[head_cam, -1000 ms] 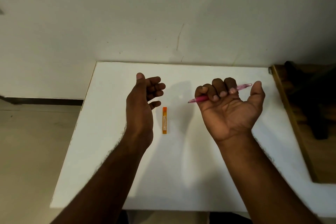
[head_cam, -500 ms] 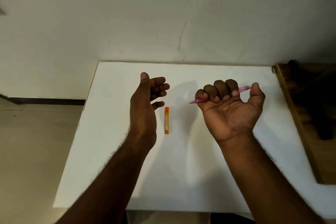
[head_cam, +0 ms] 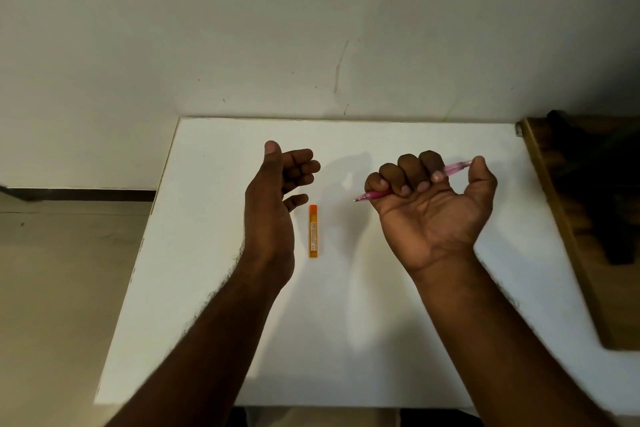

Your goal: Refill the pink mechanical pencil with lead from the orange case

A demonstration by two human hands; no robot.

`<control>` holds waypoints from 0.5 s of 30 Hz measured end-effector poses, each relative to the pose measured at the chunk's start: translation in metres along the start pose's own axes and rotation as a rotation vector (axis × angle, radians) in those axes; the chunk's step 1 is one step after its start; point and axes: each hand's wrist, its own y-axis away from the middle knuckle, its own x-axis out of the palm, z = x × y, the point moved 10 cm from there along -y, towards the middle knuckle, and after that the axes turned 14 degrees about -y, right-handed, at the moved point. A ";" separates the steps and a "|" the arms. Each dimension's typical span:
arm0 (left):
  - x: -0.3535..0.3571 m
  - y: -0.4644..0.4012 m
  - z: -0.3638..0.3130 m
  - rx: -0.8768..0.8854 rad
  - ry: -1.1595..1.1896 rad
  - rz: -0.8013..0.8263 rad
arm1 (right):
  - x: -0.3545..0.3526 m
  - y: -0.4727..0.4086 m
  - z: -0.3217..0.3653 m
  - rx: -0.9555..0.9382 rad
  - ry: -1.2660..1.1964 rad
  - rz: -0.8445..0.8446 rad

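Note:
My right hand [head_cam: 429,208] is raised palm-up above the white table [head_cam: 398,322], its fingers curled round the pink mechanical pencil [head_cam: 453,169]. The pencil's tip points left and its clear pink end sticks out toward my thumb, which touches that end. The slim orange lead case [head_cam: 313,231] lies flat on the table, lengthwise away from me, between my two hands. My left hand [head_cam: 277,198] hovers just left of the case, on edge with thumb up and fingers loosely curled, holding nothing.
The table stands against a pale wall [head_cam: 311,28]. A wooden piece of furniture [head_cam: 568,236] with a dark object on it adjoins the table's right edge. Beige floor [head_cam: 62,288] lies to the left.
My right thumb has come down onto the pencil's rear end. Both hands otherwise keep nearly the same pose, and the case has not moved.

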 end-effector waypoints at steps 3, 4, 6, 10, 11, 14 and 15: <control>-0.001 0.000 0.000 -0.008 -0.002 -0.003 | -0.001 0.000 0.003 -0.012 0.009 0.000; -0.001 0.000 0.000 -0.010 -0.003 -0.004 | -0.001 0.000 0.004 -0.015 0.006 -0.001; -0.001 0.001 0.000 -0.011 0.000 -0.005 | -0.001 0.000 0.004 -0.014 -0.006 -0.002; 0.000 0.001 -0.001 -0.004 -0.004 -0.003 | -0.001 0.000 0.006 -0.016 -0.016 0.006; 0.000 0.001 -0.001 -0.004 -0.004 -0.004 | -0.001 0.000 0.006 -0.019 -0.014 0.005; -0.001 0.001 -0.001 -0.005 -0.004 -0.007 | -0.001 -0.001 0.007 -0.019 -0.017 0.005; 0.000 0.001 -0.001 -0.004 -0.004 -0.008 | -0.001 -0.001 0.008 -0.019 -0.017 0.005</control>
